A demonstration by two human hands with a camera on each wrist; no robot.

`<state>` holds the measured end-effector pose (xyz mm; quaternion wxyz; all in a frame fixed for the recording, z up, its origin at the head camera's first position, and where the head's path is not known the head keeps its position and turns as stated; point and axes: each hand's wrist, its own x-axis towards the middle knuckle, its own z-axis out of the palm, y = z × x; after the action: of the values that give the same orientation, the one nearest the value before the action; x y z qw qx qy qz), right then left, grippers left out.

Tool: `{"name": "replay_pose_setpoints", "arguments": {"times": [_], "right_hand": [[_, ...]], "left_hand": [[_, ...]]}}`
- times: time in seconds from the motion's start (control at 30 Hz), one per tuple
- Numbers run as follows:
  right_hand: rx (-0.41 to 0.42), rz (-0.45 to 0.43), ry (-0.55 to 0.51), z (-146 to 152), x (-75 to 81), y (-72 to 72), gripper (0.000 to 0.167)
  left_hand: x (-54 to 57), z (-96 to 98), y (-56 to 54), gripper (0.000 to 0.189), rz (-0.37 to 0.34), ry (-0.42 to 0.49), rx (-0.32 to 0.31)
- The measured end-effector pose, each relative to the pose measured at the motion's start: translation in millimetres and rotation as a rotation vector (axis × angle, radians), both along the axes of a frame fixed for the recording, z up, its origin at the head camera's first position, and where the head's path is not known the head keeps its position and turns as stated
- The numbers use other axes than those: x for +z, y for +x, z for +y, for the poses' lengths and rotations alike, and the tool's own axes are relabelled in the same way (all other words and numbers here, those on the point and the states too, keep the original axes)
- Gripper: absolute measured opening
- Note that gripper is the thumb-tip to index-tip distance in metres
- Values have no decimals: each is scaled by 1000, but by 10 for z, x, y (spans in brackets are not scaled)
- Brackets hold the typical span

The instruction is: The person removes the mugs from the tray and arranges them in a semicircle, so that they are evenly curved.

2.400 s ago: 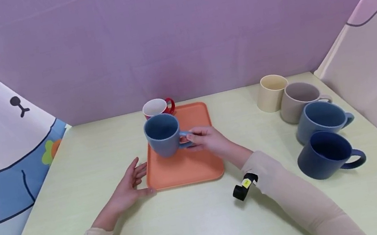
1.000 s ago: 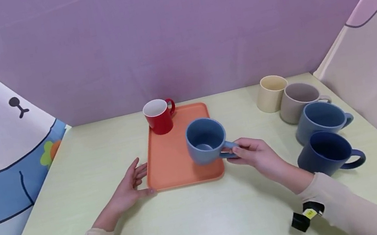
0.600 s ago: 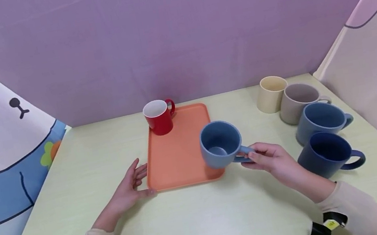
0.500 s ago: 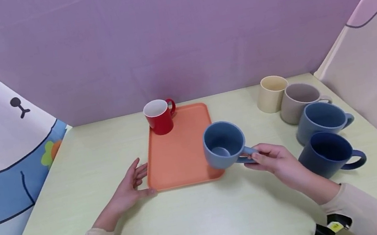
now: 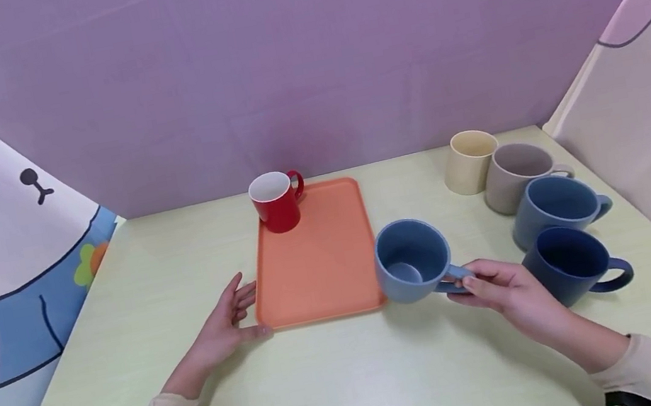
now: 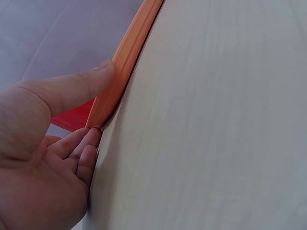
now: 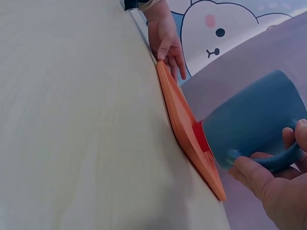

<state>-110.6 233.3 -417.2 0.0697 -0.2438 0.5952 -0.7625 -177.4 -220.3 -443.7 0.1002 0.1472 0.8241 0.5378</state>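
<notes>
My right hand pinches the handle of a medium-blue mug. The mug hangs upright over the table, just past the tray's front right corner, its shadow below. In the right wrist view, thumb and fingers close on the handle of that blue mug. Around the front left corner of the orange tray lies my left hand, fingers spread and fairly straight. In the left wrist view its thumb touches the rim of the tray. A red mug, white inside, stands at the tray's back left.
At the table's right side, a cream mug, a grey mug, another blue mug and a navy mug stand close together in a slanting row. The navy mug is just beyond my right hand. A purple cloth rises behind the table.
My right hand has carried the blue mug from over the tray's left part, in front of the red mug, rightward and nearer to me. My left hand has stayed at the tray corner.
</notes>
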Motion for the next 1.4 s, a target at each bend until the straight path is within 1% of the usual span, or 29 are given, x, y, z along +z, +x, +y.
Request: {"name": "replay_pose_setpoints", "arguments": {"times": [0.23,0.47,0.67,0.83,1.1,1.3,1.4], "right_hand": [[4,-7,-18,147,-31,96,37],[-3,-10,-62,284,-117,211,40],[-19,-49,-38,370,-193,314,42],[-25,-80,-48,439,-244,384,42],[-36,-83,-28,557,-285,481,40],[-20,-115,-66,706,-338,579,44],[-6,-106,-96,768,-367,606,47]], "left_hand": [[14,-3,-4,108,-4,6,8],[-7,-7,-5,107,-5,3,1],[5,-7,5,107,14,15,-7],[-6,-2,2,106,13,18,-11],[-17,-5,6,107,-7,22,3],[-10,0,2,108,-10,5,5],[-11,0,1,108,-13,9,9]]}}
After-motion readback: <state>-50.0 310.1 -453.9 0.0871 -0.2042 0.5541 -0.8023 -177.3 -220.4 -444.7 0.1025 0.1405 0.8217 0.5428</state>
